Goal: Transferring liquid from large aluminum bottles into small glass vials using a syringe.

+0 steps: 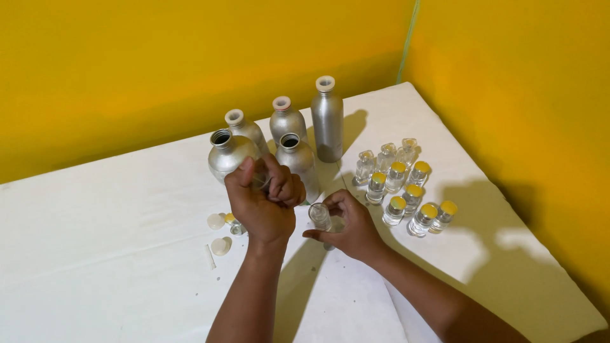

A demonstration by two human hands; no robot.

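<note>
Left of centre in the frame, two pale caps [219, 234] were seen lying on the white table [95, 254]. Just right of them, the left hand [262, 202] was closed in a fist around something unclear, before the open metal bottles [230, 155]. At centre, a small glass vial [319, 216] was clamped by the right hand [349, 227]. Yellow-capped vials [406, 194] were grouped farther right.

Brushed matt metal bottles [326, 121], clear glossy glass vials [394, 211] with yellow, probably plastic, caps [398, 202], another clear glass vial [319, 216] in right hand [349, 227], smooth white matt tabletop [95, 254], flat matt yellow walls [159, 63]
</note>
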